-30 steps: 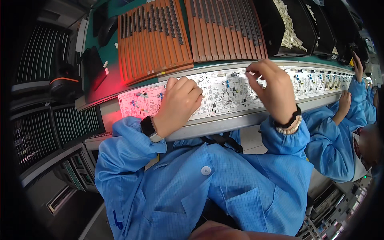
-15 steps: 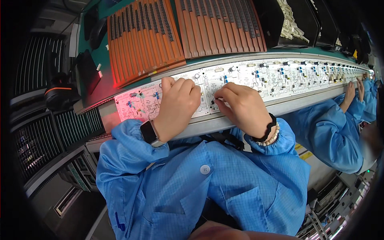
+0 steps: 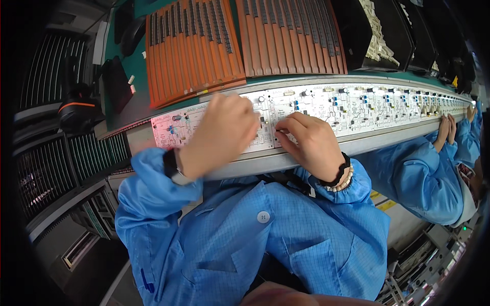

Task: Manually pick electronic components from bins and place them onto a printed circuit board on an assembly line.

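Note:
A row of white circuit boards (image 3: 352, 121) runs along a metal rail in front of me, carrying small blue, black and grey parts. Over the boards at the left, my left hand (image 3: 224, 130) is smeared by motion, so its fingers do not show clearly. My right hand (image 3: 311, 138) is lowered to a board beside it, thumb and forefinger pinched at the board's surface. A small dark spot shows by those fingertips; whether it is a held part or one sitting on the board is unclear.
Behind the rail lie two orange-brown grooved trays (image 3: 196, 69) (image 3: 293, 56) with rows of black components. Black bins with white parts (image 3: 380, 46) stand at the far right. A co-worker's hands (image 3: 445, 130) are over the boards to the right. A black scanner-like device (image 3: 79, 112) stands left.
My left hand has shifted and blurred, its fingers moving over the boards. The right hand stays pinched at nearly the same board spot. The whole view has shifted slightly.

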Tool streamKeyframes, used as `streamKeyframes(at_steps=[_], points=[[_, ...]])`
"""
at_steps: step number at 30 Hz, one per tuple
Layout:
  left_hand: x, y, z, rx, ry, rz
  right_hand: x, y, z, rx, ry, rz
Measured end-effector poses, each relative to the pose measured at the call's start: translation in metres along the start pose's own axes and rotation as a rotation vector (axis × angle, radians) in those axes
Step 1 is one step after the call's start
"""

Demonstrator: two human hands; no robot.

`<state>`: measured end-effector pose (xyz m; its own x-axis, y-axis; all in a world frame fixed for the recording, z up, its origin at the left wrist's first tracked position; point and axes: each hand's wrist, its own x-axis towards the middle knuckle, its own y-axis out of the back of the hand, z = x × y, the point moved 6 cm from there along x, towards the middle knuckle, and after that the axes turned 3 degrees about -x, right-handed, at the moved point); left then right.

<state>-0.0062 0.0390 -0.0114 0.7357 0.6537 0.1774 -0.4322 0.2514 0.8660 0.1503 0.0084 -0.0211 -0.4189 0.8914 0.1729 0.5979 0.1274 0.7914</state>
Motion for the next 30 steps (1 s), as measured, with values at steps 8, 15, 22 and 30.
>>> streamKeyframes(at_steps=[8,15,22,30], points=[[0.026,0.037,-0.068,0.164,0.103,0.325,-0.003,0.000,-0.010,0.119,-0.111,-0.015],[0.032,0.033,-0.053,0.372,0.004,0.225,0.002,0.008,-0.012,0.232,-0.143,0.035],[0.045,0.029,-0.074,0.109,0.106,0.211,0.005,0.018,-0.025,0.171,-0.139,0.062],[0.040,0.044,-0.066,0.218,0.106,0.217,0.000,0.028,-0.027,0.116,-0.132,0.119]])
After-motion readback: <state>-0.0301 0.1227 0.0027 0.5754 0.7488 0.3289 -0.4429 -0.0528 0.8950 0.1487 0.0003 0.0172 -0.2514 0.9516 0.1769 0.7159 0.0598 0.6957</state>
